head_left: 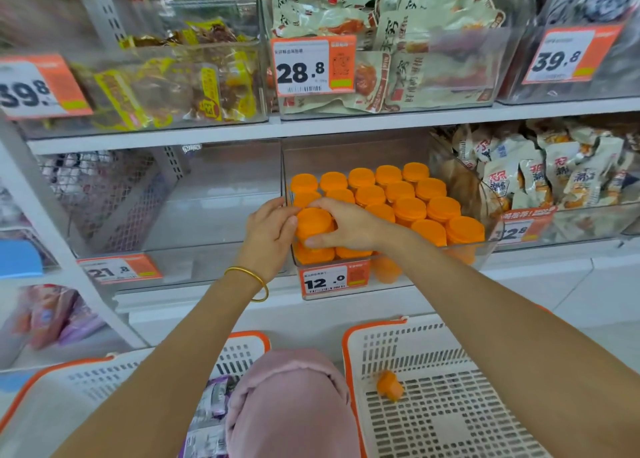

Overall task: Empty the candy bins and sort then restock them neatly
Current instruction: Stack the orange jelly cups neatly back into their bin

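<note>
A clear bin point(488, 246) on the lower shelf holds several orange-lidded jars point(410, 208) in tidy rows. Both hands meet at its front left corner around one jar point(313, 223). My left hand point(268, 230) presses against the jar's left side, wrist wearing a gold bangle. My right hand point(346, 225) curls over the jar's right side, thumb low on its front. One loose orange jar point(389, 385) lies on its side in the right white basket point(450, 346).
An empty clear bin point(194, 215) stands to the left of the jar bin. A second white basket point(86, 388) at lower left holds purple packets. Snack bags fill the bins above and to the right. My pink-clad knee point(294, 398) sits between the baskets.
</note>
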A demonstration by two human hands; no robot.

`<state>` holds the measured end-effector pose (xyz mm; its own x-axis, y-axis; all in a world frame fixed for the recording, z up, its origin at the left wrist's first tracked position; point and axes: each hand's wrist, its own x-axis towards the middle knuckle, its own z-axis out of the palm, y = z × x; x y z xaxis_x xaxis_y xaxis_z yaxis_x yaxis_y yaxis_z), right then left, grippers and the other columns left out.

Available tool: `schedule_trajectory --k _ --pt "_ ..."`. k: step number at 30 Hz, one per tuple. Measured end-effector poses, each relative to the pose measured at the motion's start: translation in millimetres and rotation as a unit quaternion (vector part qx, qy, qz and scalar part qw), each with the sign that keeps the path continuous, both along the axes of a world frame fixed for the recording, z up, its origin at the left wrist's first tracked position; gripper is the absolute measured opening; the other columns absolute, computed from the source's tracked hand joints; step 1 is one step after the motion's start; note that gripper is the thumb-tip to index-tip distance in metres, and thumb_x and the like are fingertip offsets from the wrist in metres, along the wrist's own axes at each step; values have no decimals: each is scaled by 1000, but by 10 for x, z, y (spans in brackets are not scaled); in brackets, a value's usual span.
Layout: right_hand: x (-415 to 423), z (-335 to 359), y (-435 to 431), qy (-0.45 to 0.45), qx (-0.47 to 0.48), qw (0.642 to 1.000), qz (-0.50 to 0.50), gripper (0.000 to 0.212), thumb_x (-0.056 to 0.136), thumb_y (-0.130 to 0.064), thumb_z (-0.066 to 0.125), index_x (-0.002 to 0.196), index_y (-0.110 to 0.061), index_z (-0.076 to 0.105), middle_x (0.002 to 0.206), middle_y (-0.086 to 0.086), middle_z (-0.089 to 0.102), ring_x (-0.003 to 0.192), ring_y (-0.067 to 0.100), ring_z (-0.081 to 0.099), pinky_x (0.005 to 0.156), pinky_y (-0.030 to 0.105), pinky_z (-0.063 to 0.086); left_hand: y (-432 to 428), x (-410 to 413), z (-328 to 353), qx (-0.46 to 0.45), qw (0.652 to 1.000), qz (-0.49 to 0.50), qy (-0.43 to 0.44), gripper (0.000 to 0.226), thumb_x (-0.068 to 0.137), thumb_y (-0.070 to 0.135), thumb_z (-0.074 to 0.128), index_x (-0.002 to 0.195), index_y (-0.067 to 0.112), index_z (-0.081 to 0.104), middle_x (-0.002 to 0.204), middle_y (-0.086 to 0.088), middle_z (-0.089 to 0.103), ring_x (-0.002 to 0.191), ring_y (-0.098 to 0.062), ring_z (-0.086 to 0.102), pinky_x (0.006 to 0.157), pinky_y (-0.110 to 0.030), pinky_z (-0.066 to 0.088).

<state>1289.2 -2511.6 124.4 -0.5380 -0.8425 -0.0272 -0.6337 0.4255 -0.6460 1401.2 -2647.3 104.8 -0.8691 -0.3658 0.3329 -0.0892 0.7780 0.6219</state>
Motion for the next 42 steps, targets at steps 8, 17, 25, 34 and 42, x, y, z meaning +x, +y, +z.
schedule_trajectory --k 8,17,25,34,42 --pt "251 119 806 -69 -208 969 -111 43 88 -16 66 128 -16 52 122 10 58 100 19 60 82 28 53 511 246 86 -107 970 -65 210 27 94 14 41 106 7 65 114 -10 61 107 -23 52 97 -15 31" --pt "421 -1697 2006 -359 26 899 -250 16 91 -19 63 106 -14 63 98 8 67 84 20 67 71 31 57 1515 -300 -1184 -120 898 -311 -286 28 98 18 45 123 18 57 127 -4 48 111 -24 53 93 -33 42" --pt "890 -3559 2154 -450 324 820 -142 52 94 -37 55 143 -27 38 120 -1 56 100 25 61 79 35 54 1806 -557 -2995 -125 808 -272 -507 51 96 16 48 144 13 30 146 -19 33 121 -36 44 95 -42 41" --pt "1190 -4144 2111 -342 389 849 -105 73 85 -27 67 143 -28 24 139 10 29 113 32 50 88 41 50 1754 -618 -4052 -69 806 -234 -539 78 95 7 48 150 39 2 155 -14 15 101 -31 57 78 -37 52" --pt "867 -4172 2295 -565 205 723 -341 63 87 -26 63 139 -27 27 121 16 48 78 24 58 59 28 50 1873 -710 -4127 -114 838 -198 -495 49 90 17 60 132 24 35 137 -14 33 111 -34 46 87 -39 42"
